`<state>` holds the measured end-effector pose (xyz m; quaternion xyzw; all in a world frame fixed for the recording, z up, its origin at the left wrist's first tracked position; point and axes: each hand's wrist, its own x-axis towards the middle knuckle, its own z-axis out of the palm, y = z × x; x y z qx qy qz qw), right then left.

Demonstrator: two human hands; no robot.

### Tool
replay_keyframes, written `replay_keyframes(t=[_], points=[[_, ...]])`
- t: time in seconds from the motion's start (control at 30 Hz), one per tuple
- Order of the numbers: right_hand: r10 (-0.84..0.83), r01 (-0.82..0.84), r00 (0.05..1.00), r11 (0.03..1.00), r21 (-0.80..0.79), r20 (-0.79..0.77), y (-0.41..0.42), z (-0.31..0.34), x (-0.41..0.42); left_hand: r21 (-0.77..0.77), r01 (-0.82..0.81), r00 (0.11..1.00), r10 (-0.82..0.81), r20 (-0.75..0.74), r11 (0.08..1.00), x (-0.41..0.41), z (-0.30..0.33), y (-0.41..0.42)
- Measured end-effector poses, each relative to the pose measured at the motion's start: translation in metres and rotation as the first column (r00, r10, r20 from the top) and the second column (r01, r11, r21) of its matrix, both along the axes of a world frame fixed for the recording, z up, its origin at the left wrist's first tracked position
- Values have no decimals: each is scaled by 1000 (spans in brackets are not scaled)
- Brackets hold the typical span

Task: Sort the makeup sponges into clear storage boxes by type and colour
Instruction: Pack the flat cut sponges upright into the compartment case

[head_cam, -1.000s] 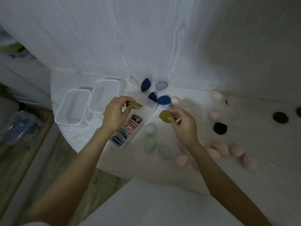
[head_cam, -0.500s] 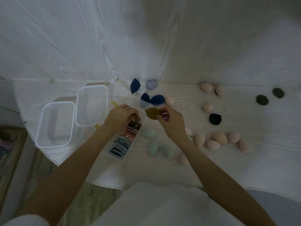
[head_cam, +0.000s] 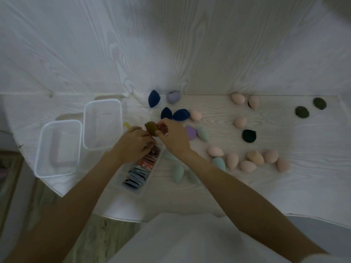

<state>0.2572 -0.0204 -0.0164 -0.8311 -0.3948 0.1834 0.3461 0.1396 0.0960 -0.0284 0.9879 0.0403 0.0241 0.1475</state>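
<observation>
Head view: right hand [head_cam: 173, 136] pinches olive-green teardrop sponge [head_cam: 152, 128] above long clear divided box [head_cam: 141, 168]. Left hand [head_cam: 133, 144], fingers curled, covers box's far end; its hold indiscernible. Bare tabletop [head_cam: 284, 186] lies beyond right fingertips.

A white wood-grain worktop [head_cam: 284, 186] meets a white wall at the back. Two empty clear plastic boxes [head_cam: 58, 149] sit side by side on its left part. Next to them is a long clear box filled with flat coloured pads [head_cam: 140, 171]. Egg-shaped sponges lie loose on the right: many peach sponges [head_cam: 255, 157], some mint green sponges [head_cam: 178, 173], three dark blue sponges [head_cam: 180, 114], two purple sponges [head_cam: 173, 96] and three dark, nearly black sponges [head_cam: 249, 136].
</observation>
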Motion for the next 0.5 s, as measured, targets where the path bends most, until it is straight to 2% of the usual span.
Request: replay_keyframes(t=[0.27,0.4,0.5], points=[[36,-19,973,997,-76,228,-4,-4,-3,-16,-31,996,32,78,999,-1,-10,3],[134,-41,876,978,-205,464,-4,-12,-6,22,-47,993,44,107,999,1,-15,4],[178,-34,828,963,-269,532,2,-15,-3,65,-68,991,59,124,996,0,-19,5]])
